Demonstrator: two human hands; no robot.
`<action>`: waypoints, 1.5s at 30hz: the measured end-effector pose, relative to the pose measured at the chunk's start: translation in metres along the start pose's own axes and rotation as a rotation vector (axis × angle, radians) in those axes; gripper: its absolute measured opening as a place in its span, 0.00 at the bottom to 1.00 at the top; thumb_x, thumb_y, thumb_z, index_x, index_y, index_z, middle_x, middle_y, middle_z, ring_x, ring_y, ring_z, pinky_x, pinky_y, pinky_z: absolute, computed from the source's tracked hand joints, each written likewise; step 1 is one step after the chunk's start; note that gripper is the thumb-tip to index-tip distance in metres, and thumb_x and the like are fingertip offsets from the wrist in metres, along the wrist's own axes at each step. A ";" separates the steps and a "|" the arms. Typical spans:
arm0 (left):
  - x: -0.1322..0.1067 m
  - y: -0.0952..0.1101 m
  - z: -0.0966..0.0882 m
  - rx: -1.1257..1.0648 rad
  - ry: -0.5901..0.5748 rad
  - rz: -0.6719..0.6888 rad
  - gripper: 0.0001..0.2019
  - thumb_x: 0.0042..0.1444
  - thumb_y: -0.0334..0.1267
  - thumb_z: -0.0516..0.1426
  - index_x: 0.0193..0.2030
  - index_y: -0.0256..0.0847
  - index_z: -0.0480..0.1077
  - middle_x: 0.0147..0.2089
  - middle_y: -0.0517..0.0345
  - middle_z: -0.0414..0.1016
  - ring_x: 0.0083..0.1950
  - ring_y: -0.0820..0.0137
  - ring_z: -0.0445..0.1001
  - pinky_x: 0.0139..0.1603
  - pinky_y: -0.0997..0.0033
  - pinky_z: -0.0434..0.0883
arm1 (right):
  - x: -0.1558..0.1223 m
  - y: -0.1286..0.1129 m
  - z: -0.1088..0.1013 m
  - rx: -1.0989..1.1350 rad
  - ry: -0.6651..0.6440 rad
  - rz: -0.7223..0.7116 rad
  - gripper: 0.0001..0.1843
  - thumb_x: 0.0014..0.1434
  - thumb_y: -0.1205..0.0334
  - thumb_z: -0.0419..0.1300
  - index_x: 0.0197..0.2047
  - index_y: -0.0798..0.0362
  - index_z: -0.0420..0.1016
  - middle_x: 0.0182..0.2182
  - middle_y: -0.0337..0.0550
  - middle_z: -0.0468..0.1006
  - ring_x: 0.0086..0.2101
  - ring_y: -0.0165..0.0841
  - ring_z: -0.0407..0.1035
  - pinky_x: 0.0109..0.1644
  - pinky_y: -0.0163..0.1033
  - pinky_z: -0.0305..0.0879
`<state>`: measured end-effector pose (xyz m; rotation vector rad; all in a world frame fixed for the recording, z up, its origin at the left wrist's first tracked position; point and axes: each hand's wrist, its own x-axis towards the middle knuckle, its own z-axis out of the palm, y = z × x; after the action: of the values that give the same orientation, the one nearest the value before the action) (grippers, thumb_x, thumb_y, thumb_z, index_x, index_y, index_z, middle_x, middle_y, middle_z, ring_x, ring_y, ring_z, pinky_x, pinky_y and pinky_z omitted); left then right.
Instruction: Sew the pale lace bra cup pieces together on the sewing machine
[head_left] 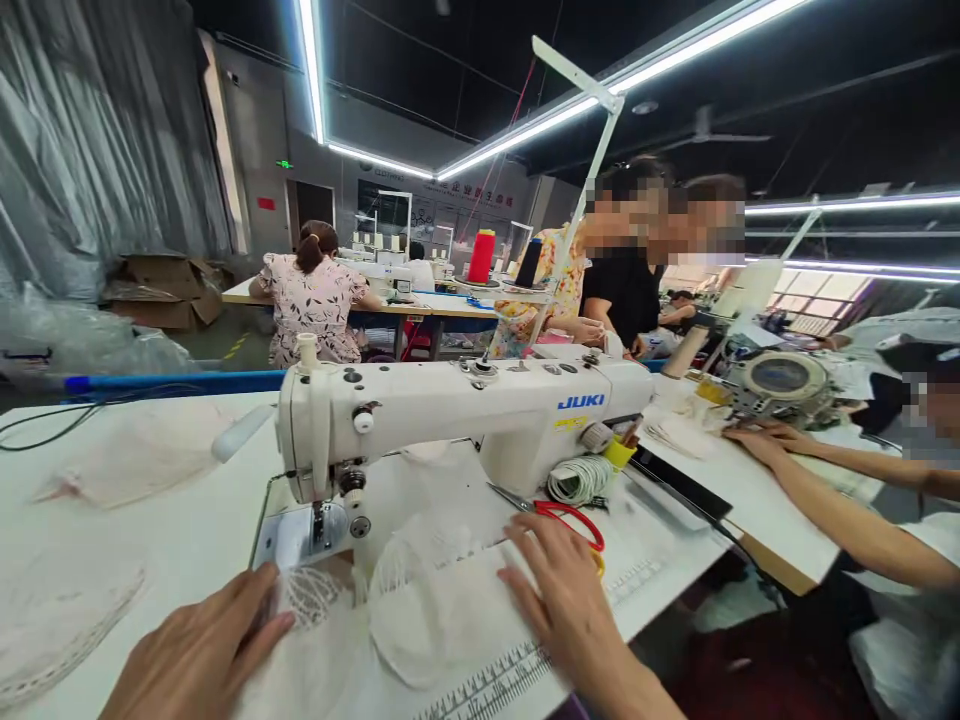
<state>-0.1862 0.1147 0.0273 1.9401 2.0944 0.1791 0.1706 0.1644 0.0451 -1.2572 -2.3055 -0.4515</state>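
Note:
A white sewing machine [450,410] stands before me, its needle area and metal plate [289,535] at the left end. White lace fabric [307,600] lies just in front of the plate. My left hand [199,640] has thumb and forefinger drawn together at the left edge of this fabric, gripping it. My right hand [562,585] is open, fingers apart, over the right side of the white cloth [480,605] on the table. Right behind that hand lie scissors [574,520] with red handles, partly covered by it.
A coil of pale cord [579,481] and a yellow holder [619,453] sit by the machine's base. Ruler markings [487,690] run along the table front. More white pieces [67,620] lie left. A co-worker's arms [817,470] reach to another machine [787,385] on the right.

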 end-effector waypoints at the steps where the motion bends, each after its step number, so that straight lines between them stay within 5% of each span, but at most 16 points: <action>1: -0.002 0.004 -0.003 0.021 -0.017 0.003 0.21 0.62 0.47 0.40 0.56 0.44 0.63 0.55 0.50 0.71 0.51 0.51 0.72 0.45 0.54 0.69 | 0.004 -0.016 -0.002 0.096 -0.047 -0.125 0.16 0.65 0.58 0.47 0.52 0.55 0.66 0.49 0.55 0.70 0.48 0.41 0.64 0.49 0.47 0.61; 5: -0.006 0.024 -0.019 0.111 -0.015 0.015 0.18 0.63 0.41 0.42 0.55 0.40 0.63 0.52 0.48 0.73 0.47 0.53 0.74 0.42 0.55 0.69 | 0.016 -0.045 0.003 0.204 -0.209 -0.327 0.17 0.64 0.57 0.51 0.54 0.49 0.67 0.53 0.48 0.70 0.50 0.38 0.64 0.51 0.43 0.63; 12: -0.011 0.033 -0.040 0.046 -0.068 0.037 0.11 0.62 0.33 0.47 0.49 0.41 0.63 0.45 0.52 0.74 0.46 0.57 0.72 0.44 0.59 0.65 | 0.026 0.008 0.021 -0.049 -0.053 -0.178 0.16 0.64 0.56 0.47 0.47 0.51 0.72 0.46 0.51 0.75 0.42 0.41 0.70 0.42 0.46 0.66; 17: -0.010 0.030 -0.048 -0.204 -0.027 0.073 0.06 0.58 0.33 0.45 0.35 0.43 0.61 0.34 0.56 0.70 0.39 0.58 0.69 0.35 0.66 0.58 | 0.052 -0.061 0.000 0.276 -0.060 -0.229 0.15 0.65 0.59 0.49 0.53 0.52 0.65 0.47 0.50 0.73 0.44 0.38 0.68 0.45 0.44 0.65; 21: -0.004 0.023 -0.051 -0.427 -0.048 0.133 0.11 0.58 0.40 0.45 0.25 0.44 0.55 0.26 0.61 0.63 0.32 0.63 0.66 0.31 0.69 0.55 | 0.085 -0.117 0.014 0.551 -0.205 -0.256 0.23 0.58 0.58 0.60 0.55 0.53 0.63 0.47 0.50 0.72 0.46 0.41 0.66 0.47 0.46 0.64; 25: 0.003 0.013 -0.051 -0.614 -0.159 0.128 0.15 0.59 0.46 0.46 0.24 0.43 0.57 0.19 0.64 0.63 0.25 0.68 0.63 0.28 0.71 0.57 | 0.100 -0.127 0.029 0.777 -0.366 -0.119 0.02 0.59 0.67 0.56 0.37 0.53 0.69 0.29 0.39 0.73 0.33 0.33 0.67 0.40 0.40 0.62; 28: 0.005 0.009 -0.051 -0.769 -0.244 0.096 0.15 0.58 0.50 0.47 0.31 0.41 0.62 0.18 0.65 0.65 0.23 0.70 0.65 0.26 0.73 0.60 | 0.098 -0.124 0.025 1.003 -0.472 -0.002 0.10 0.63 0.65 0.50 0.29 0.53 0.65 0.21 0.35 0.67 0.23 0.28 0.61 0.29 0.33 0.57; 33: 0.003 0.009 -0.060 -0.772 -0.293 -0.003 0.14 0.57 0.49 0.46 0.32 0.41 0.63 0.11 0.71 0.57 0.15 0.74 0.54 0.21 0.75 0.54 | 0.097 -0.130 0.019 1.264 -0.666 0.206 0.09 0.62 0.60 0.48 0.31 0.53 0.61 0.19 0.32 0.62 0.16 0.24 0.53 0.19 0.29 0.51; 36: 0.004 0.007 -0.062 -0.618 -0.203 -0.028 0.12 0.58 0.45 0.46 0.31 0.42 0.62 0.13 0.70 0.58 0.15 0.73 0.58 0.25 0.73 0.58 | 0.099 -0.133 0.027 1.192 -0.673 0.193 0.04 0.61 0.62 0.48 0.36 0.52 0.61 0.20 0.32 0.64 0.16 0.25 0.54 0.20 0.30 0.53; 40: 0.006 0.006 -0.053 -0.422 -0.065 -0.026 0.07 0.56 0.39 0.47 0.32 0.43 0.63 0.27 0.60 0.67 0.29 0.63 0.69 0.31 0.68 0.58 | 0.098 -0.131 0.041 0.802 -0.462 -0.045 0.10 0.62 0.64 0.46 0.46 0.52 0.62 0.21 0.34 0.68 0.22 0.30 0.62 0.29 0.34 0.56; 45: 0.007 0.008 -0.039 -0.227 -0.060 -0.017 0.06 0.57 0.36 0.47 0.39 0.45 0.64 0.30 0.60 0.68 0.38 0.61 0.69 0.36 0.68 0.59 | 0.094 -0.126 0.049 0.688 -0.423 -0.219 0.16 0.62 0.69 0.45 0.47 0.46 0.67 0.28 0.36 0.76 0.24 0.30 0.68 0.26 0.32 0.54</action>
<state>-0.1898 0.1265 0.0660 1.7724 1.9582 0.3348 0.0075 0.1875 0.0477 -0.8044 -2.6026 0.5642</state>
